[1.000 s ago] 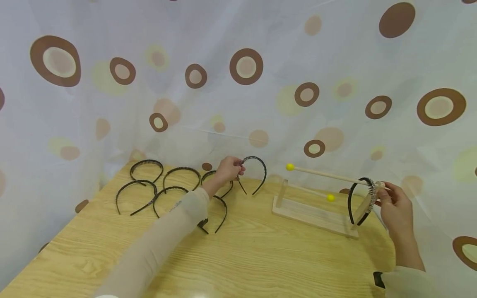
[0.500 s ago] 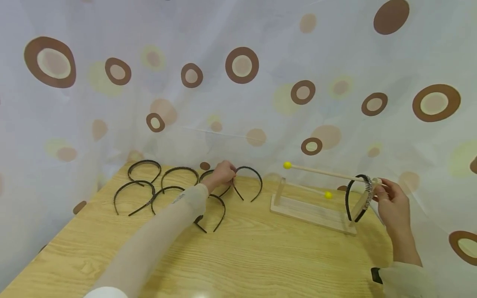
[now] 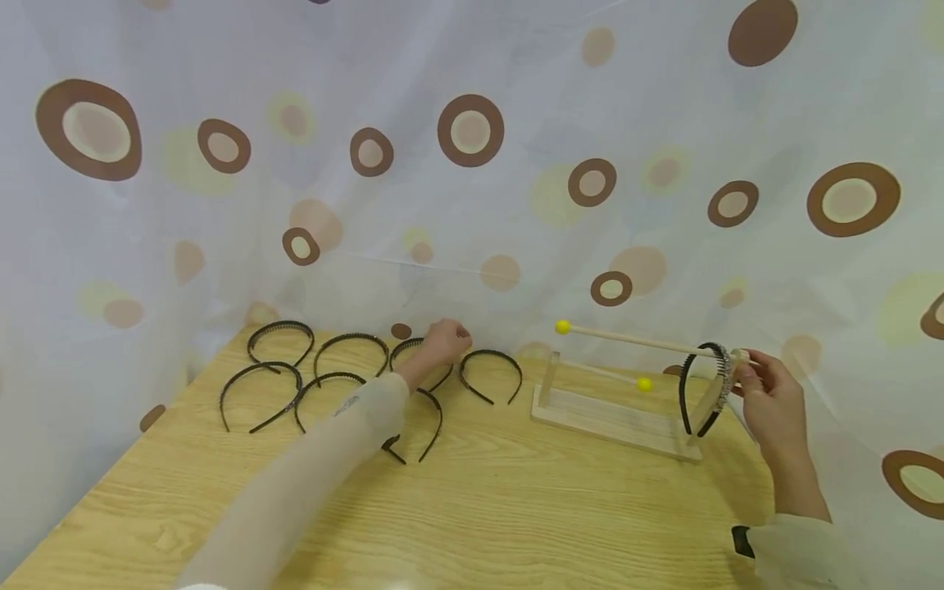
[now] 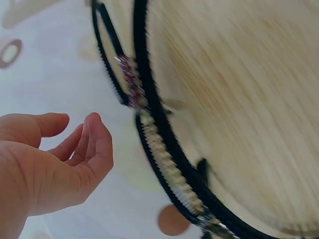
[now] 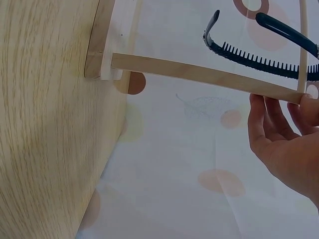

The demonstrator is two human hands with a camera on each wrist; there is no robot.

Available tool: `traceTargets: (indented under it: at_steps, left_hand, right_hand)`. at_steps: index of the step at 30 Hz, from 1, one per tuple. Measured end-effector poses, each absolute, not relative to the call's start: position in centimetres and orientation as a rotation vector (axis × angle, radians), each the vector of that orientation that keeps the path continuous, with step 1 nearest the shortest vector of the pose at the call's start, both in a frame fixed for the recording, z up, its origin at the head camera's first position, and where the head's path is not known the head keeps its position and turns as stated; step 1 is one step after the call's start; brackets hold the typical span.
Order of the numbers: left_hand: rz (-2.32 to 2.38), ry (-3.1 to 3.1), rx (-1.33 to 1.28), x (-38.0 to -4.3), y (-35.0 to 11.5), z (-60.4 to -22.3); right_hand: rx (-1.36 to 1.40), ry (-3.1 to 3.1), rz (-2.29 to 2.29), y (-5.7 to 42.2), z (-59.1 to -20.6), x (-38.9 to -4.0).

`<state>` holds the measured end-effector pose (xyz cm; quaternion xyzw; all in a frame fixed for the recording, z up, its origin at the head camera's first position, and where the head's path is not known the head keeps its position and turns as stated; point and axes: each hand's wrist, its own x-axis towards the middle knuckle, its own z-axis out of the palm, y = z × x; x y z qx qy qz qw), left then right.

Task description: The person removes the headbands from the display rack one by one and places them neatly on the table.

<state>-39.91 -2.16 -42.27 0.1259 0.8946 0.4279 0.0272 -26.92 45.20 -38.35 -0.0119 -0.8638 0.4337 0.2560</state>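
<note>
My left hand [image 3: 442,344] is over the back of the table, its fingers loosely bent with a gap to the thumb and nothing between them. Just right of it, a black headband [image 3: 490,352] lies on the table. In the left wrist view, headbands with sparkling stones [image 4: 128,79] and pale beads [image 4: 167,162] are beside the hand. My right hand [image 3: 774,406] grips the top of the right upright [image 5: 199,75] of a wooden stand [image 3: 612,422]. A toothed black headband [image 5: 249,62] with a glittering band hangs on the stand's upper rod [image 3: 634,340], close to those fingers.
Several black headbands [image 3: 260,365] lie in two rows on the left of the wooden table [image 3: 501,516], partly hidden behind my left sleeve [image 3: 317,459]. Yellow balls [image 3: 563,327] tip the stand's rods. A dotted curtain [image 3: 413,205] hangs right behind the table.
My left hand has lowered the black headband onto the table, let it go and drawn back slightly left. The right hand keeps its hold on the stand. The head view has shifted slightly.
</note>
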Motion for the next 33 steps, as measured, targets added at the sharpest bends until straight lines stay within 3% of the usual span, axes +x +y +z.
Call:
traceTargets:
  at_steps: [23,33]
  left_hand:
    - [1.525,2.549,1.062,-34.2,11.1,-39.2]
    - [1.719,2.358,1.018,-30.8,19.8,-40.7]
  right_hand:
    - [0.033,-2.351,1.395,46.9,-37.8,-26.5]
    - [0.058,-2.305,1.515,47.0,-37.8,-26.1]
